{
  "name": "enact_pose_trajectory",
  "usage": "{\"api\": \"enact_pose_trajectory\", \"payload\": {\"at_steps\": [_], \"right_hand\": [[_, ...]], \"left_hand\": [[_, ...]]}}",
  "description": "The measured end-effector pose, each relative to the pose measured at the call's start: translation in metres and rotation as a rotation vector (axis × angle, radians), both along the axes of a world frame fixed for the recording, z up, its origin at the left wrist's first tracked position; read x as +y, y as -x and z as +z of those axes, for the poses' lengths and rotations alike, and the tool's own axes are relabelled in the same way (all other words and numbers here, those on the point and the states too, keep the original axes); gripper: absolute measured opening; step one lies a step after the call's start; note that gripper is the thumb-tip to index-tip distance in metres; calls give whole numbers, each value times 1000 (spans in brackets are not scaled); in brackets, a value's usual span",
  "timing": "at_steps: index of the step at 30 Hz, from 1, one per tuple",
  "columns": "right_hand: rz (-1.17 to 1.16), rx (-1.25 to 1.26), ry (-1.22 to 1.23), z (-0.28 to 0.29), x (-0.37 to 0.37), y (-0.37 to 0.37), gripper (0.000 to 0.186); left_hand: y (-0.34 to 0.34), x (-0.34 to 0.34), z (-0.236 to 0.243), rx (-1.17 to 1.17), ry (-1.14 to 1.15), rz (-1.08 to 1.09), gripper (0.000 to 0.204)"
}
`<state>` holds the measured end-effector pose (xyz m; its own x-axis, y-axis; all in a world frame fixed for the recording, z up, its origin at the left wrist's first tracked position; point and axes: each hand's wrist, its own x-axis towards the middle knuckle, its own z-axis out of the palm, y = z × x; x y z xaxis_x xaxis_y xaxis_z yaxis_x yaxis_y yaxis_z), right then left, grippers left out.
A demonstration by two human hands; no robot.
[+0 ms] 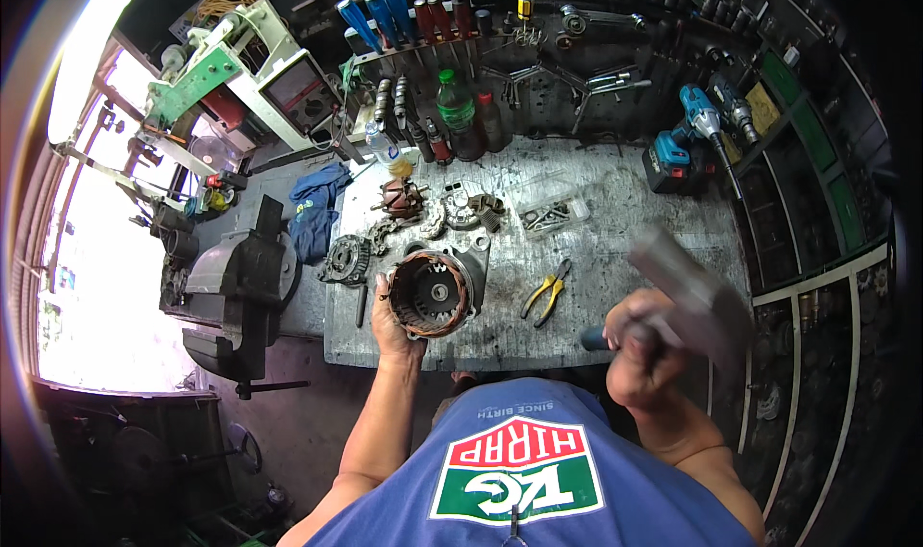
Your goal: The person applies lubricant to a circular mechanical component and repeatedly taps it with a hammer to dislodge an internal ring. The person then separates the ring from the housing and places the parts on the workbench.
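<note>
My left hand (392, 328) is closed around the side of an alternator housing, tilted so that its open end faces me. Inside it sits a ring of copper windings (460, 309), and a round bearing seat shows at the bottom. To the right, my right hand (642, 350) grips a hammer (694, 292) by its handle, raised above the table's front edge. The hammer's head is smeared by motion. Yellow-handled pliers (546, 294) lie between the two hands. Left of the housing are another alternator end cover (346, 258) and a dark rod (361, 307).
A claw-shaped rotor (402, 198) and metal parts (471, 209) lie behind the housing, near a clear tray of bolts (553, 218). A bench vise (236, 283) stands left, beside a blue cloth (317, 211). Bottles (457, 114) and a cordless driver (678, 143) line the back.
</note>
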<state>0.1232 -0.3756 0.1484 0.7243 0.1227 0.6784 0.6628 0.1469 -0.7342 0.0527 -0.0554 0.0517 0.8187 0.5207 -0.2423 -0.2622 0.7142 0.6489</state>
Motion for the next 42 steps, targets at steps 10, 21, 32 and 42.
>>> {"api": "enact_pose_trajectory", "payload": {"at_steps": [10, 21, 32, 42], "right_hand": [[-40, 29, 615, 4, 5, 4, 32], [-5, 169, 545, -2, 19, -4, 29], [9, 215, 633, 3, 29, -3, 23], [5, 326, 898, 7, 33, -9, 26]], "left_hand": [[3, 3, 12, -96, -29, -60, 65], [1, 0, 5, -69, 47, -51, 60], [4, 5, 8, -183, -4, -67, 57], [7, 4, 18, -123, -43, -86, 59]]}}
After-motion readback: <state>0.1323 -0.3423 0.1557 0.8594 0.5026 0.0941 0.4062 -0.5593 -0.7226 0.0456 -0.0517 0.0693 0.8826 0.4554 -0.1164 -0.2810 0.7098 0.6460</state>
